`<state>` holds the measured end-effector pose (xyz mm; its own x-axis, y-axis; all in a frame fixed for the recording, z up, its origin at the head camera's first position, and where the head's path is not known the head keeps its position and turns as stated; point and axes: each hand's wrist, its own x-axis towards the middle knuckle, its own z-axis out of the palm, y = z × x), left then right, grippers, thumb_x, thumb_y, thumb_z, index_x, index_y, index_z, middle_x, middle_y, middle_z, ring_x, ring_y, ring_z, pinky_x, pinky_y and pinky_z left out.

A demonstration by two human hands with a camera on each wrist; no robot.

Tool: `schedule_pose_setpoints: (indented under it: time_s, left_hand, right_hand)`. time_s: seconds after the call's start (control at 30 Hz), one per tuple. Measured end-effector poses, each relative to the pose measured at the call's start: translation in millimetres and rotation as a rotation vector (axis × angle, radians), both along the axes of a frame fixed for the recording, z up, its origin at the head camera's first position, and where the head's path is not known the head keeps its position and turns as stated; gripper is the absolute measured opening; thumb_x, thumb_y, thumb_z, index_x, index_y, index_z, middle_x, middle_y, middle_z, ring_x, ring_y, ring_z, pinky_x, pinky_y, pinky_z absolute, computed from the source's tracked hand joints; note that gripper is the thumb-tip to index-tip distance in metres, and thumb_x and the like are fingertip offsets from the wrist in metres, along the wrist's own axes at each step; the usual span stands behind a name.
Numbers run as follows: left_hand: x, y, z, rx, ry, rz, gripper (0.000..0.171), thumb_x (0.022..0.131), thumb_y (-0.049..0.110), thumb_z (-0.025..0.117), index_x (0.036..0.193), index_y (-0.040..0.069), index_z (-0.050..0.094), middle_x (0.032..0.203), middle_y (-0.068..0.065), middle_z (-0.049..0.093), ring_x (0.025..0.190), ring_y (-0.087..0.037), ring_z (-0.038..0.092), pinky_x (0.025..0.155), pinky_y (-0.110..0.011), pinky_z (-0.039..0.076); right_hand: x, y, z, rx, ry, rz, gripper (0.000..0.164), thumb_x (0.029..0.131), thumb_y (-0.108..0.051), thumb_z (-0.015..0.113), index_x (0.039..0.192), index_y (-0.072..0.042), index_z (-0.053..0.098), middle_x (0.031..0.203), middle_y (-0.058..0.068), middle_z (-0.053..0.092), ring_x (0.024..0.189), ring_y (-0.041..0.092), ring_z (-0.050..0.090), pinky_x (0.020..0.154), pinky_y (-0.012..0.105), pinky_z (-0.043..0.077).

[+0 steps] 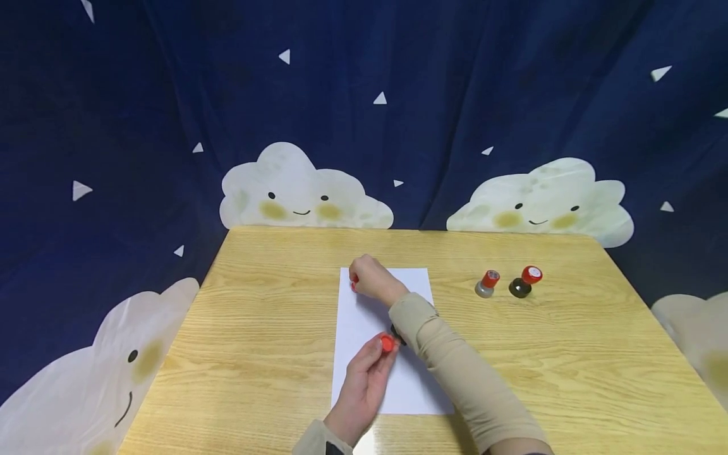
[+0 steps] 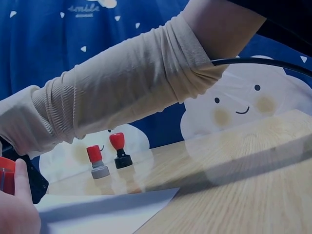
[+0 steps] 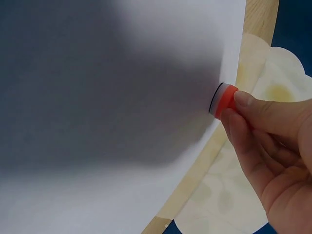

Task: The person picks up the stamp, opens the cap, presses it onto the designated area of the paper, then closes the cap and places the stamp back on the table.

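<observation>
My right hand (image 1: pixel 372 280) pinches a small round stamp (image 3: pixel 225 101) with a red body and a pale lower band. The stamp's face is against the white paper (image 1: pixel 364 322), close to its far left corner. Nearer the body, my left hand (image 1: pixel 364 379) holds a round red cap (image 1: pixel 387 343) between thumb and fingers, over the paper's middle. In the left wrist view, only part of the left hand (image 2: pixel 22 212) and the red cap (image 2: pixel 6 178) shows. The right forearm crosses above the paper and covers part of it.
To the right of the paper stand a grey stamp with a red top (image 1: pixel 487 284) and a black stamp with a red knob (image 1: pixel 526 282). All lie on a wooden table (image 1: pixel 256 328). Behind it hangs a dark blue curtain (image 1: pixel 341 95) with clouds.
</observation>
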<state>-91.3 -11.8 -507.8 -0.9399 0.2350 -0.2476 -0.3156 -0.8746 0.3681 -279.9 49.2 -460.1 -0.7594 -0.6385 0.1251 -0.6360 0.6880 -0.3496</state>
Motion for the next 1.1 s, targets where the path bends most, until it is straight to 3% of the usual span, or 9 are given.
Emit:
schedule_pose_setpoints:
  time_s: [0.23, 0.63, 1.1]
  left_hand:
    - [-1.0, -1.6, 1.1, 0.013, 0.002, 0.007, 0.017, 0.096, 0.000, 0.043, 0.110, -0.003, 0.054, 0.105, -0.012, 0.059, 0.106, -0.021, 0.058, 0.106, -0.031, 0.037]
    - [-2.3, -1.1, -0.3, 0.043, 0.000, -0.001, 0.020, 0.096, 0.000, 0.044, 0.116, -0.005, 0.047, 0.109, -0.015, 0.056, 0.110, -0.023, 0.057, 0.108, -0.031, 0.035]
    - [-7.3, -6.6, -0.9, 0.085, -0.011, 0.039, 0.019, 0.095, -0.001, 0.047, 0.113, -0.006, 0.048, 0.105, -0.017, 0.056, 0.106, -0.025, 0.059, 0.107, -0.032, 0.036]
  right_hand:
    - [-0.3, -2.2, 2.2, 0.029, -0.005, 0.001, 0.031, 0.066, 0.011, 0.066, 0.052, -0.013, 0.052, 0.051, -0.005, 0.037, 0.054, 0.012, 0.031, 0.048, 0.020, 0.026]
    - [-2.4, 0.4, 0.8, 0.054, -0.005, -0.002, 0.018, 0.066, 0.008, 0.069, 0.061, -0.009, 0.065, 0.056, -0.003, 0.052, 0.058, 0.014, 0.044, 0.052, 0.021, 0.038]
    - [-1.5, 0.2, -3.2, 0.023, 0.032, -0.011, 0.025, 0.064, 0.007, 0.069, 0.053, -0.013, 0.059, 0.052, -0.005, 0.049, 0.054, 0.012, 0.045, 0.049, 0.020, 0.038]
